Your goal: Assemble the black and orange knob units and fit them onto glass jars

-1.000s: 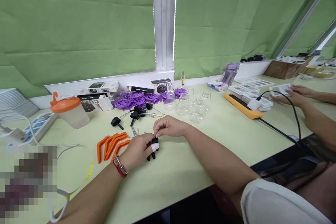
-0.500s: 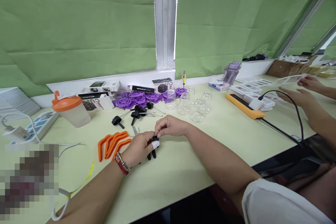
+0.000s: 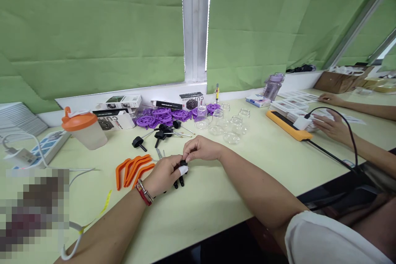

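My left hand [image 3: 168, 174], with white tape on the thumb, is closed on a small black part [image 3: 183, 163]. My right hand [image 3: 200, 149] pinches at the top of the same part, and the fingers hide most of it. Just below lie several black pieces [image 3: 179, 183], partly covered by my left hand. Beside that hand are several bent orange handles [image 3: 136, 169]. Farther back, black knobs with metal rods [image 3: 160, 135] lie in a loose group. Behind them is a heap of purple wheel-like parts [image 3: 159, 116]. Clear glass-like cups [image 3: 235, 123] stand to the right.
An orange-lidded shaker bottle [image 3: 83, 128] and a white power strip [image 3: 52, 146] are at left. Printed boxes [image 3: 119, 119] lean at the back. At right are a yellow-black power strip [image 3: 287, 126], a purple bottle [image 3: 273, 86] and a co-worker's hands [image 3: 335, 128].
My two hands stay in place on the small black part. At right, the co-worker's hands have come down; one is at the stacked cards and the clear film is no longer held up.
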### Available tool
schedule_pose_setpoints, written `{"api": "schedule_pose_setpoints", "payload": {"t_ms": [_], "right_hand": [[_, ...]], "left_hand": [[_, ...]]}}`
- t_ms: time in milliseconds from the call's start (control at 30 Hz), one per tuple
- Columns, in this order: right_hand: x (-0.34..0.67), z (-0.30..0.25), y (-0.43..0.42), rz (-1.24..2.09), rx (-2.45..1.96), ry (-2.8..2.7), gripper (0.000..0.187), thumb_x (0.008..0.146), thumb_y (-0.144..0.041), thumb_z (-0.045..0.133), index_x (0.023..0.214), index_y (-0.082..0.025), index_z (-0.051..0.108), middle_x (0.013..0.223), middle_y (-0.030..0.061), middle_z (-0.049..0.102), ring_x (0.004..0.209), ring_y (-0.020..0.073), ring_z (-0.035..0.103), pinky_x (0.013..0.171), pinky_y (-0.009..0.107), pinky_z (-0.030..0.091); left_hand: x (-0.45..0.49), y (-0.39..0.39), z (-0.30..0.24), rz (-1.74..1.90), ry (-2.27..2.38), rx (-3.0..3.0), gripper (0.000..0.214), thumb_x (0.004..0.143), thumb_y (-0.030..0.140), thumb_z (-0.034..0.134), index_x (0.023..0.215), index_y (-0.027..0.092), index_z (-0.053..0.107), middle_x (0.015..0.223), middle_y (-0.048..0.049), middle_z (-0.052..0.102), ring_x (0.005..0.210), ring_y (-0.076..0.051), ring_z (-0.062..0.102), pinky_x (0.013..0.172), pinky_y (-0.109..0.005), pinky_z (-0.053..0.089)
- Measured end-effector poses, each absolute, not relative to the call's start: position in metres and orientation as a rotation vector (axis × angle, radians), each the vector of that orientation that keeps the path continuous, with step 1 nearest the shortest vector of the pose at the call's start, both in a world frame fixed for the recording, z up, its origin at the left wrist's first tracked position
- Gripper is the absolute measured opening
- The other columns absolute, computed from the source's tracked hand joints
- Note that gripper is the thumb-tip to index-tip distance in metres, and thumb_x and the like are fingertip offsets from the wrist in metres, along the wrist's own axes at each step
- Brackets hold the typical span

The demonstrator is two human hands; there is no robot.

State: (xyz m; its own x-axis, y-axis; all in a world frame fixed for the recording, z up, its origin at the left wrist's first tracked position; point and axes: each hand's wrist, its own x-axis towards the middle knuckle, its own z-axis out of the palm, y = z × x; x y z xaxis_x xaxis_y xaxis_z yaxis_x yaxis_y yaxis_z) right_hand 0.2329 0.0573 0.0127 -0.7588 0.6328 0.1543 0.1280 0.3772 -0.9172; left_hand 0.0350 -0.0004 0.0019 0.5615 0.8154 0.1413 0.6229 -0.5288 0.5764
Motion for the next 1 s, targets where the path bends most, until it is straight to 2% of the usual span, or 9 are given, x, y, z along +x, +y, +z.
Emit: {"api": "schedule_pose_setpoints", "payload": {"t_ms": [367, 500, 600, 700, 767, 900, 1000], "right_hand": [[0.235, 0.014, 0.058, 1.358, -0.67, -2.05, 0.025, 0.065, -0.036, 0.077, 0.077, -0.014, 0.073, 0.078, 0.0035, 0.065, 0.071, 0.0127, 0.057, 0.068, 0.025, 0.045], [0.249, 0.013, 0.074, 1.141, -0.949, -1.581, 0.03, 0.078, -0.04, 0.062, 0.09, -0.013, 0.068, 0.076, 0.0028, 0.063, 0.05, 0.006, 0.042, 0.05, 0.021, 0.037], [0.264, 0.007, 0.089, 0.923, -1.217, -1.434, 0.027, 0.088, -0.03, 0.047, 0.1, -0.014, 0.064, 0.088, 0.0055, 0.065, 0.047, 0.0054, 0.042, 0.049, 0.021, 0.038], [0.274, -0.002, 0.098, 0.652, -1.536, -1.68, 0.028, 0.089, -0.021, 0.042, 0.104, -0.016, 0.065, 0.099, 0.0063, 0.068, 0.061, 0.0097, 0.056, 0.059, 0.022, 0.044], [0.275, -0.008, 0.099, 0.511, -1.677, -1.847, 0.025, 0.087, -0.02, 0.047, 0.101, -0.018, 0.068, 0.102, 0.0063, 0.069, 0.077, 0.0141, 0.061, 0.067, 0.023, 0.045], [0.271, -0.014, 0.098, 0.466, -1.75, -1.987, 0.02, 0.077, -0.021, 0.063, 0.095, -0.019, 0.072, 0.098, 0.0069, 0.07, 0.091, 0.0204, 0.061, 0.072, 0.026, 0.043], [0.269, -0.015, 0.098, 0.455, -1.756, -2.07, 0.025, 0.076, -0.018, 0.064, 0.099, -0.02, 0.072, 0.094, 0.0069, 0.07, 0.091, 0.0209, 0.06, 0.072, 0.026, 0.042]], "left_hand": [[0.035, -0.001, 0.003, 0.553, 1.167, 2.299, 0.022, 0.087, 0.036, 0.048, 0.08, 0.018, 0.057, 0.068, -0.0006, 0.057, 0.06, -0.012, 0.049, 0.055, -0.022, 0.04], [0.036, -0.004, 0.006, 0.518, 1.153, 2.238, 0.02, 0.087, 0.035, 0.046, 0.08, 0.018, 0.055, 0.071, -0.0014, 0.06, 0.06, -0.011, 0.054, 0.053, -0.021, 0.042], [0.036, -0.005, 0.007, 0.513, 1.15, 2.222, 0.02, 0.088, 0.034, 0.046, 0.08, 0.019, 0.055, 0.071, -0.0017, 0.06, 0.06, -0.012, 0.055, 0.052, -0.021, 0.042], [0.036, -0.005, 0.008, 0.517, 1.144, 2.228, 0.02, 0.088, 0.034, 0.046, 0.079, 0.019, 0.055, 0.07, -0.0017, 0.06, 0.059, -0.012, 0.055, 0.051, -0.021, 0.043], [0.036, -0.005, 0.008, 0.518, 1.148, 2.235, 0.021, 0.088, 0.035, 0.046, 0.078, 0.019, 0.055, 0.07, -0.0016, 0.06, 0.059, -0.012, 0.055, 0.052, -0.021, 0.043], [0.036, -0.004, 0.008, 0.51, 1.166, 2.238, 0.021, 0.088, 0.035, 0.046, 0.078, 0.019, 0.055, 0.069, -0.0012, 0.06, 0.058, -0.012, 0.055, 0.052, -0.022, 0.043], [0.036, -0.004, 0.007, 0.502, 1.173, 2.256, 0.02, 0.088, 0.035, 0.046, 0.079, 0.019, 0.055, 0.071, -0.0014, 0.06, 0.06, -0.012, 0.055, 0.053, -0.022, 0.043]]}}
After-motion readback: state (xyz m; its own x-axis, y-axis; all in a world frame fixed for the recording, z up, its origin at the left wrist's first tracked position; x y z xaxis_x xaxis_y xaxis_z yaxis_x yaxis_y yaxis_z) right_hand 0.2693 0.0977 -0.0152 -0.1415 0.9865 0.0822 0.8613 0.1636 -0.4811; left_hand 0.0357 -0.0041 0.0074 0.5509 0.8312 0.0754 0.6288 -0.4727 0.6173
